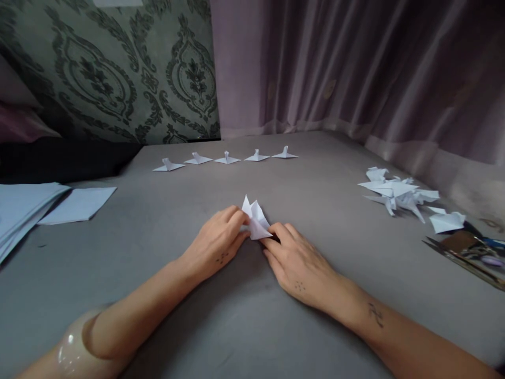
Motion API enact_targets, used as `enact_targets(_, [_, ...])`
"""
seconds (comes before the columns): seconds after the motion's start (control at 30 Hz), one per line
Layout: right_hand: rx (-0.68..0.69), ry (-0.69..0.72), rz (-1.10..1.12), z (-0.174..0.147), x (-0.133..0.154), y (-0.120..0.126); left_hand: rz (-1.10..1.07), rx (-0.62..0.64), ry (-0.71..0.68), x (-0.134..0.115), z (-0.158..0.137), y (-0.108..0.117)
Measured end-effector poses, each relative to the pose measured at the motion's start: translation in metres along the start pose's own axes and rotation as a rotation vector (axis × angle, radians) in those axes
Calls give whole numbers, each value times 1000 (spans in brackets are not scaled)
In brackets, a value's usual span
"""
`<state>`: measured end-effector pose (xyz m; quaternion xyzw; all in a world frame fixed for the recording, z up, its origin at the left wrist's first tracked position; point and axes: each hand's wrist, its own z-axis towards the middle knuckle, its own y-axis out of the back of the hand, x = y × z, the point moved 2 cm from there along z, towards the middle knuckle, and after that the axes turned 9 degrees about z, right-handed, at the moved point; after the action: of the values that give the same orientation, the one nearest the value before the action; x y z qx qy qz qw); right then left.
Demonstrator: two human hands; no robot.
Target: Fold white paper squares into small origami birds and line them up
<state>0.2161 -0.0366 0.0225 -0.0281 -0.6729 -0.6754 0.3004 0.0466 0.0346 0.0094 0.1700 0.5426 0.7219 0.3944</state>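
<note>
A small white folded paper figure (258, 223) with pointed flaps stands up between my two hands, near the middle of the grey surface (221, 326). My left hand (221, 234) pinches its left side between thumb and fingers. At its lower right corner, my right hand (295, 263) is closed on the paper's edge, with the fingertips partly hidden beneath it. Both hands rest low, close to the surface.
Several folded paper figures (226, 158) stand in a row at the back. At right lies a pile of folded paper (398, 192), with scissors (461, 258) in front. Paper sheets (27, 210) are stacked at left, by a black cloth (67, 158). A curtain (315, 63) hangs behind.
</note>
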Motion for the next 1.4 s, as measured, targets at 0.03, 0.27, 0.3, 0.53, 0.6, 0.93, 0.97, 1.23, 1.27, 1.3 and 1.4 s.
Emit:
enact_targets(0.03, [5, 1, 26, -1, -1, 2, -31, 26, -16, 0, -1, -3])
enact_targets(0.27, [18, 23, 292, 0, -21, 14, -76, 115, -151, -3, -1, -5])
enact_targets(0.3, [20, -2, 333, 1, -24, 16, -68, 127, -165, -4, -1, -4])
enact_targets(0.53, [49, -111, 472, 5, -38, 29, 2, 219, -276, -13, -2, -1])
enact_targets(0.6, [50, -128, 482, 4, -41, 29, 45, 246, -309, -16, -2, -2])
enact_targets(0.93, [89, -224, 533, 4, -49, 30, 293, 364, -383, -23, -1, -4])
enact_targets(0.97, [91, -231, 535, 5, -49, 30, 306, 374, -381, -24, 0, -4])
enact_targets(1.23, [66, -317, 535, 6, -50, 26, 323, 311, -374, -26, 3, -10])
enact_targets(1.27, [46, -324, 538, 6, -50, 24, 314, 289, -372, -26, 3, -11])
enact_targets(1.3, [19, -324, 540, 7, -50, 22, 300, 265, -362, -26, 3, -11])
enact_targets(1.4, [-71, -290, 521, 8, -46, 15, 196, 166, -281, -23, 1, -11])
